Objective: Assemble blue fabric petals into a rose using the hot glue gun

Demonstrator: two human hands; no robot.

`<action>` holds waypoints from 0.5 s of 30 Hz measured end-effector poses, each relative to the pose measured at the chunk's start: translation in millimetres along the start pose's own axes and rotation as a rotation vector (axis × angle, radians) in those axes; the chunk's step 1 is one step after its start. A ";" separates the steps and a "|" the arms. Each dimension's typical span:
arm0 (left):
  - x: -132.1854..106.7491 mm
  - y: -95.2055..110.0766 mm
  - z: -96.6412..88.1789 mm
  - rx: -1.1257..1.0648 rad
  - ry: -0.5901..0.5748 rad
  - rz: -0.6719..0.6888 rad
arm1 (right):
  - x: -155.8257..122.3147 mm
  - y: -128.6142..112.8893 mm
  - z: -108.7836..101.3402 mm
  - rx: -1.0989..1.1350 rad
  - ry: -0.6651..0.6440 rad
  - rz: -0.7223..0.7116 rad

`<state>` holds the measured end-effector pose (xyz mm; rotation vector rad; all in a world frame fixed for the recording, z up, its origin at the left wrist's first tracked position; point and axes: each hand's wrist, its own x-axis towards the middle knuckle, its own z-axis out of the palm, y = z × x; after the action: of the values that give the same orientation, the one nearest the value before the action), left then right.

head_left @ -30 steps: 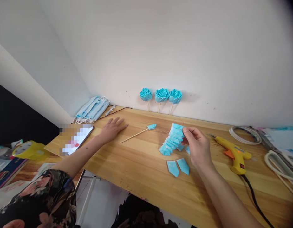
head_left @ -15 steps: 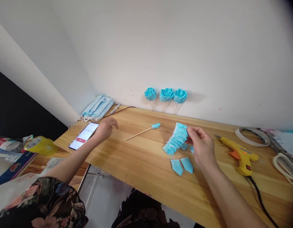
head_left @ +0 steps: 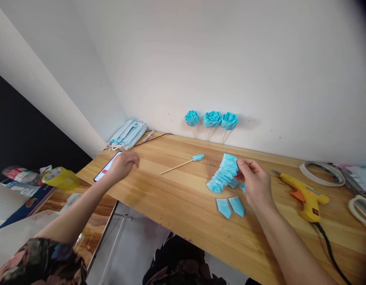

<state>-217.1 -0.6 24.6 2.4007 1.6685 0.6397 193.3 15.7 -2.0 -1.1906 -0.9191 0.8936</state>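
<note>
My left hand (head_left: 122, 164), loosely curled and released, is just by one phone (head_left: 105, 170); one pile of masks (head_left: 128, 134) lies beyond. Right of it, one blue-tipped stick (head_left: 177, 167) points away rightward; farther off lean three blue flowers (head_left: 212, 118). My right hand (head_left: 256, 180) pinches one pleated blue strip (head_left: 223, 172) at its left, slanting near-left to far-right, with two loose blue pieces (head_left: 223, 208) nearer me. To its right: one glue gun (head_left: 309, 196). Wooden table (head_left: 153, 196), white wall (head_left: 201, 59).
</note>
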 end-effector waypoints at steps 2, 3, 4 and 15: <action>9.2 7.8 11.1 0.115 -0.032 -0.004 | 0.7 0.2 -0.2 0.004 0.005 0.010; 14.1 13.0 20.0 0.185 -0.097 -0.005 | 1.0 0.3 -0.3 0.006 0.008 0.015; 18.9 18.3 29.7 0.252 -0.163 -0.007 | 1.4 0.4 -0.4 0.008 0.011 0.018; 10.8 32.0 17.7 0.502 -0.276 -0.126 | 3.4 0.6 -1.8 0.022 0.000 0.034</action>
<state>-178.9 -0.5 22.9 2.5070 2.0109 -0.1518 196.2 18.2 -2.4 -1.1902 -0.8888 0.9290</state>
